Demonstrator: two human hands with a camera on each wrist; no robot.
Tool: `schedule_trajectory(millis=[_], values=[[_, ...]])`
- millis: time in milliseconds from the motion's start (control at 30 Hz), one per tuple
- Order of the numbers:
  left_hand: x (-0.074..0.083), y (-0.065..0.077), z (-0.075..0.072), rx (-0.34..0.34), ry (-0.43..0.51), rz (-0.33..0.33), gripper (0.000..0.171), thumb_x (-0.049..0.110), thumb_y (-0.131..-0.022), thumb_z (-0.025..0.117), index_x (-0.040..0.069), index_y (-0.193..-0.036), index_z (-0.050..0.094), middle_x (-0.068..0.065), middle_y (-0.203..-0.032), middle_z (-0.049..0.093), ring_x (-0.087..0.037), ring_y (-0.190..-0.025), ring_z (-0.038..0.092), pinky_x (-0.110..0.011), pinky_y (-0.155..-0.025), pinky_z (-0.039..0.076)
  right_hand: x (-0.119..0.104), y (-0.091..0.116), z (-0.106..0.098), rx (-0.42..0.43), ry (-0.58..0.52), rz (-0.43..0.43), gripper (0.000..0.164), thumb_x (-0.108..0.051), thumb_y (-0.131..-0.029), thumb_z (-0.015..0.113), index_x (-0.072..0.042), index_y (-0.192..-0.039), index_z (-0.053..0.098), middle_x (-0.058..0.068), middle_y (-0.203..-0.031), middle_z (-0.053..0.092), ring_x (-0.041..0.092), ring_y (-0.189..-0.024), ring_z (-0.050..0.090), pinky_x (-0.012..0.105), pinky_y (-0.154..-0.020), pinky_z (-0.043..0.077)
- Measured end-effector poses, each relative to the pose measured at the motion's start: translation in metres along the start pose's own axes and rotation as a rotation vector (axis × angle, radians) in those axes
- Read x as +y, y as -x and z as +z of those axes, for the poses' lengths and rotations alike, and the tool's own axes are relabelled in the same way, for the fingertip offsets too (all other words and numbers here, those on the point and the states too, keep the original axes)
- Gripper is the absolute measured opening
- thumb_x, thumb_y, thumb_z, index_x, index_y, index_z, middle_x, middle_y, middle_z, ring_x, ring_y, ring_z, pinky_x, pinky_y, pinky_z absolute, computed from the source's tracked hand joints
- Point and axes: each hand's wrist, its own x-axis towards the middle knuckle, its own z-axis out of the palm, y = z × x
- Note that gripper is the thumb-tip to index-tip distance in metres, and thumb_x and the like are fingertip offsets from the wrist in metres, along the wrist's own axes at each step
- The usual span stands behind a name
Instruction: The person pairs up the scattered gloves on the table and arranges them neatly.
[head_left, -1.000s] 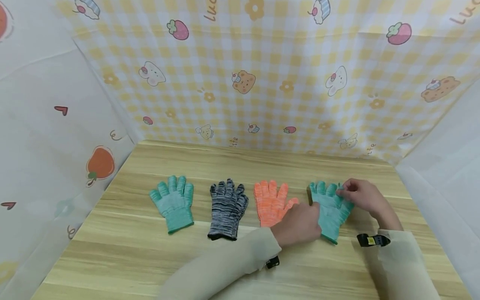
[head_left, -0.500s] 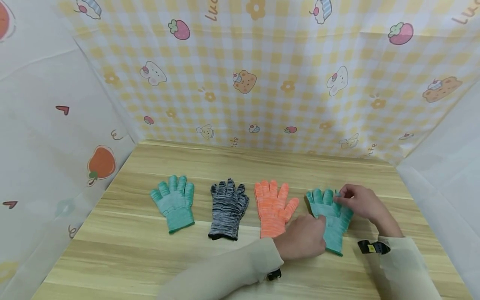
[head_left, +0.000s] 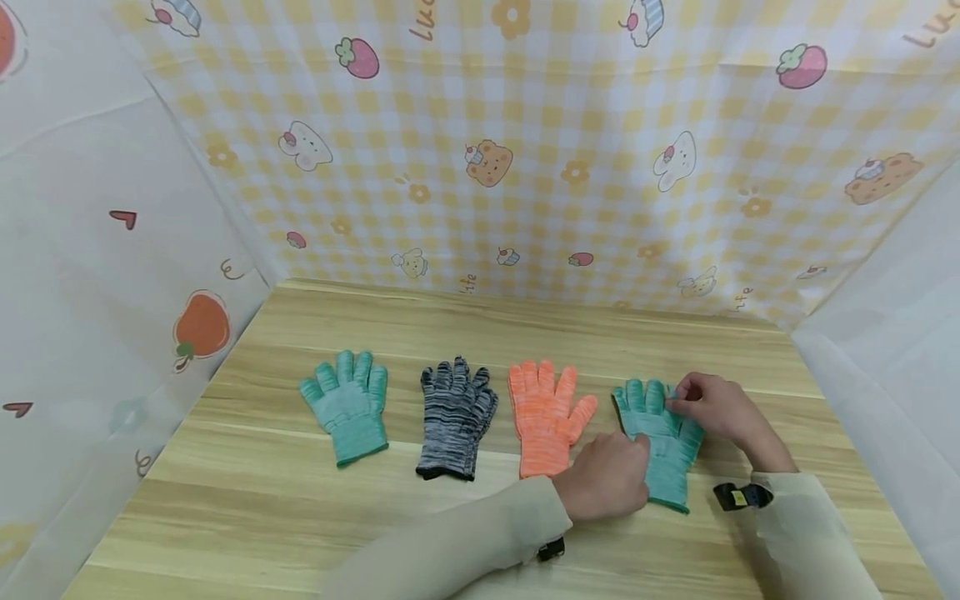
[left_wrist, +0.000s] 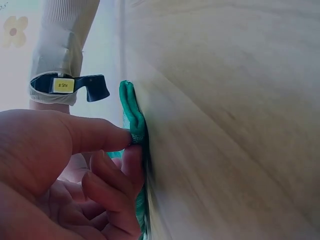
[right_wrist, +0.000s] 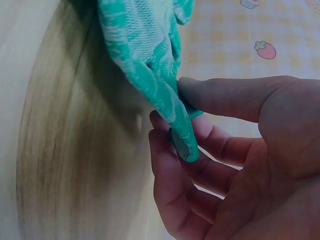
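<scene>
A green knit glove (head_left: 663,442) lies at the right end of a row of gloves, fingers toward the back wall. My left hand (head_left: 606,477) pinches its left edge between thumb and index finger; the left wrist view shows the folded green fabric (left_wrist: 134,112) there. On the other side my right hand (head_left: 716,408) pinches one of its fingers near the tip. In the right wrist view that glove (right_wrist: 145,50) hangs slightly off the tabletop near the hand, with the thumb (right_wrist: 225,97) against it. An orange glove (head_left: 546,417) lies just left, its cuff partly behind my left hand.
A black-and-grey glove (head_left: 453,421) and another green glove (head_left: 348,408) lie flat farther left on the wooden table (head_left: 247,517). A yellow checked cloth (head_left: 420,225) hangs behind, with white patterned sheets at both sides.
Both hands have drawn the right-hand green glove a little toward the front edge, and it now lies straighter. The orange glove's cuff is more exposed. In the last half second there is little movement.
</scene>
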Motion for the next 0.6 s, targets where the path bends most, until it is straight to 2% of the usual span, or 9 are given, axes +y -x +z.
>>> schedule_trajectory(millis=[100, 167, 400, 600], values=[[0.000, -0.002, 0.001, 0.002, -0.008, -0.006, 0.041, 0.022, -0.091, 0.066, 0.014, -0.130, 0.056, 0.007, -0.048, 0.037, -0.005, -0.032, 0.027, -0.021, -0.033, 0.027, 0.003, -0.003, 0.000, 0.004, 0.011, 0.008, 0.023, -0.028, -0.092, 0.069, -0.006, -0.093, 0.059, 0.005, -0.084, 0.060, 0.022, -0.074, 0.052, 0.033, -0.064, 0.041], [0.000, -0.002, 0.001, 0.001, 0.000, -0.007, 0.036, 0.021, -0.091, 0.065, 0.016, -0.126, 0.058, 0.007, -0.048, 0.038, -0.005, -0.033, 0.026, -0.021, -0.033, 0.027, 0.005, -0.005, 0.000, 0.006, 0.014, 0.014, 0.026, -0.027, -0.091, 0.070, -0.004, -0.097, 0.060, 0.008, -0.088, 0.062, 0.023, -0.077, 0.055, 0.034, -0.065, 0.043], [-0.004, -0.005, 0.002, 0.009, 0.024, 0.045, 0.012, 0.017, -0.094, 0.061, 0.024, -0.102, 0.056, 0.006, -0.051, 0.036, -0.007, -0.035, 0.024, -0.022, -0.035, 0.025, 0.011, -0.008, 0.000, 0.001, -0.010, 0.048, 0.041, -0.028, -0.088, 0.073, 0.001, -0.112, 0.054, 0.015, -0.097, 0.064, 0.026, -0.082, 0.060, 0.036, -0.065, 0.048], [-0.005, -0.006, 0.001, 0.019, 0.037, 0.049, 0.010, 0.014, -0.092, 0.061, 0.022, -0.092, 0.055, 0.005, -0.052, 0.035, -0.006, -0.036, 0.024, -0.021, -0.034, 0.025, 0.015, -0.011, 0.000, 0.009, -0.012, 0.067, 0.046, -0.031, -0.088, 0.074, 0.001, -0.113, 0.052, 0.019, -0.100, 0.062, 0.028, -0.081, 0.059, 0.035, -0.063, 0.047]])
